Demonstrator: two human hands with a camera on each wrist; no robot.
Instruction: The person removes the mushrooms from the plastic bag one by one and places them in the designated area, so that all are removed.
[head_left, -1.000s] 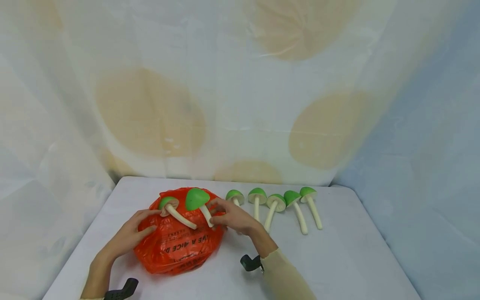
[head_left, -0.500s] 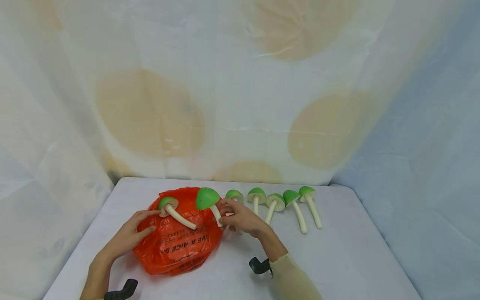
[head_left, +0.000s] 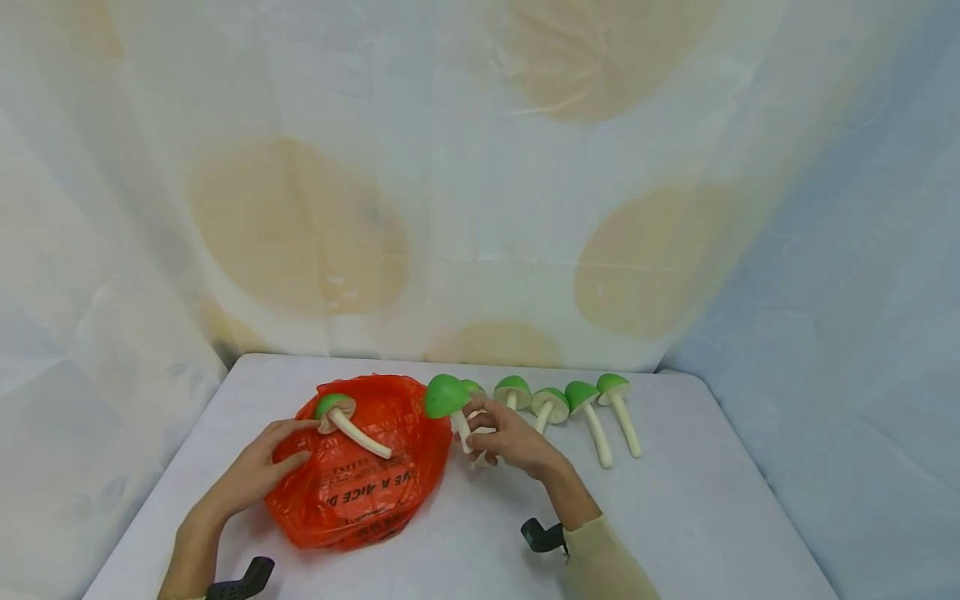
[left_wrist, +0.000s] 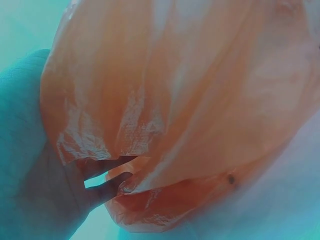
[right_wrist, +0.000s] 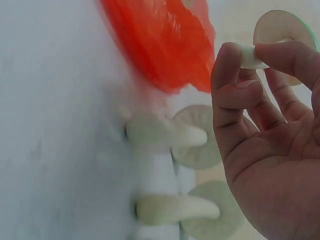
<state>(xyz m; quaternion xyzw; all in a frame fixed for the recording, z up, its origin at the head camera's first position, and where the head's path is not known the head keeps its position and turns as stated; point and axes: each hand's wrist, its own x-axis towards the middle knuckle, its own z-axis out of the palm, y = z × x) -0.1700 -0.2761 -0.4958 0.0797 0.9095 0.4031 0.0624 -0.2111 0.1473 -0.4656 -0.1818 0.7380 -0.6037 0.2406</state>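
A crumpled red plastic bag (head_left: 367, 492) with dark print sits on the left of the table. My left hand (head_left: 258, 471) holds its left side, thumb and forefinger at the rim; in the left wrist view the thin film covers part of that hand. One toy mushroom (head_left: 363, 435), green-capped with a curved white stem, lies at the bag, its cap near my left forefinger. Just right of the bag, my right hand (head_left: 510, 437) pinches another mushroom (head_left: 446, 396) by its white stem between thumb and fingertips, cap up. The right wrist view shows that pinch near the stem's end.
Several more green-capped mushrooms (head_left: 582, 396) lie in a row to the right, stems toward me; my right hand partly hides the nearest ones. The white table (head_left: 675, 517) is backed by a pale curtain (head_left: 480, 208) with tan spots.
My right hand has moved right with the pinched mushroom, from over the bag to beside its right edge. My left hand and the other mushrooms stay put.
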